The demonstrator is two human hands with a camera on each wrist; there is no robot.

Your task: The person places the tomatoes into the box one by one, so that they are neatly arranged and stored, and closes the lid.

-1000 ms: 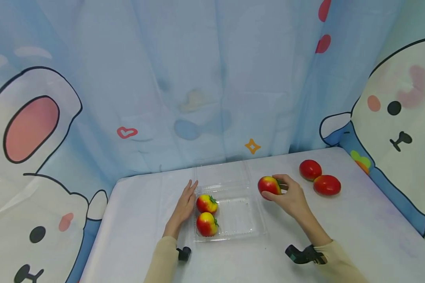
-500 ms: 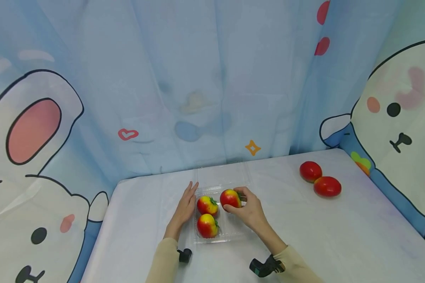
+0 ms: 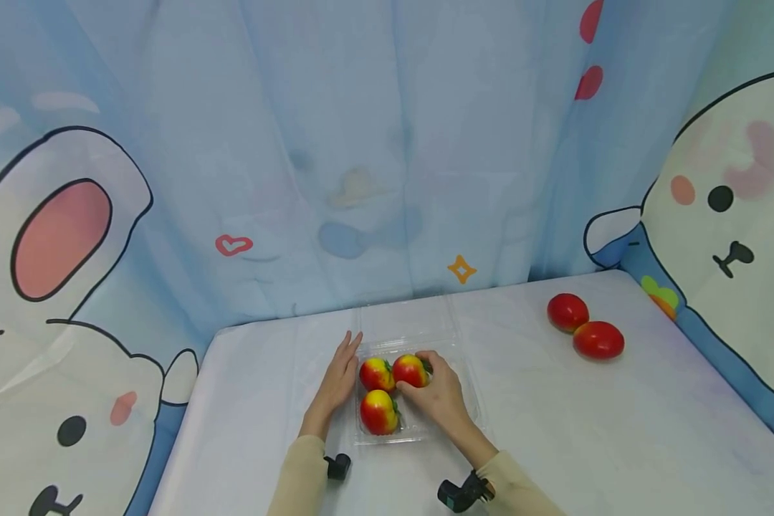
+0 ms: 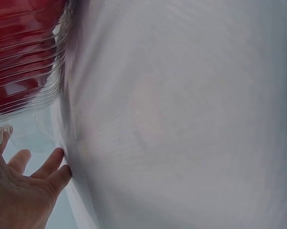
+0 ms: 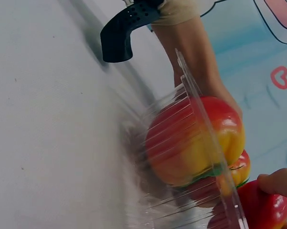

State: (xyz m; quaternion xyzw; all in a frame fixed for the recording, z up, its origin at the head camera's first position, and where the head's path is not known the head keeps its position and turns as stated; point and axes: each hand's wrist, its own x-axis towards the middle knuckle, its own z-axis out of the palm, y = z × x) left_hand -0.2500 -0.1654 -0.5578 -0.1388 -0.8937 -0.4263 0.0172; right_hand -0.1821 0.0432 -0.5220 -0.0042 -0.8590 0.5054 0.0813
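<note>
A clear plastic clamshell box [image 3: 469,401] lies on the table with its lid [image 3: 409,315] laid back. Two red-and-yellow tomatoes with green calyxes, a far one [image 3: 375,374] and a near one [image 3: 379,413], sit along its left side. My right hand [image 3: 440,394] holds a third tomato [image 3: 410,370] between thumb and fingers, inside the box right beside the far one. In the right wrist view that held tomato [image 5: 262,207] shows behind the box wall. My left hand [image 3: 334,380] has its fingers extended along the box's left wall.
Two red oval tomatoes, one farther back [image 3: 567,312] and one nearer [image 3: 598,340], lie close together at the table's right. A white cloth [image 3: 245,416] covers the table. Behind it hangs a blue cartoon-printed curtain [image 3: 374,143].
My right hand has carried the third tomato leftward from beside the box and lowered it into the box next to the far tomato. My left hand stays at the box's left side.
</note>
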